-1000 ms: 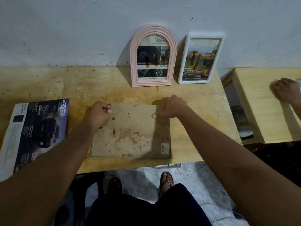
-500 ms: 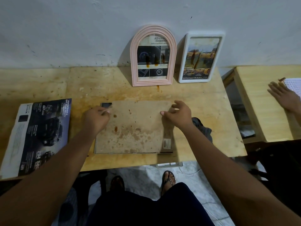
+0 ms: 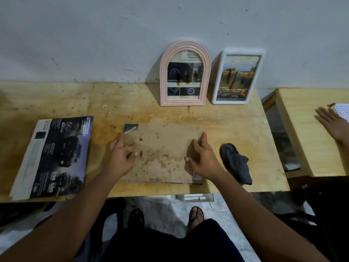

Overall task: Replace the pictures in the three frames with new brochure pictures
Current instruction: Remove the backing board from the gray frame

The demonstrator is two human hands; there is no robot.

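A stained brown backing board [image 3: 162, 150] lies flat near the table's front edge, with a dark picture corner [image 3: 130, 128] showing at its top left. My left hand [image 3: 120, 156] rests on the board's left side, fingers spread. On the board's right side my right hand [image 3: 204, 157] lies with fingers apart. A pink arched frame [image 3: 185, 74] and a white rectangular frame [image 3: 237, 76] lean against the wall, each with a brochure picture inside. A dark car brochure [image 3: 54, 157] lies at the left.
A grey cloth [image 3: 236, 163] lies to the right of the board on the wooden table [image 3: 245, 129]. Another person's hand [image 3: 332, 121] rests on a second table at the right. My feet in sandals show below the front edge.
Both my hands slid from the board's top edge down onto its sides and opened. The grey cloth came into sight at the right. The other person's hand spread flat.
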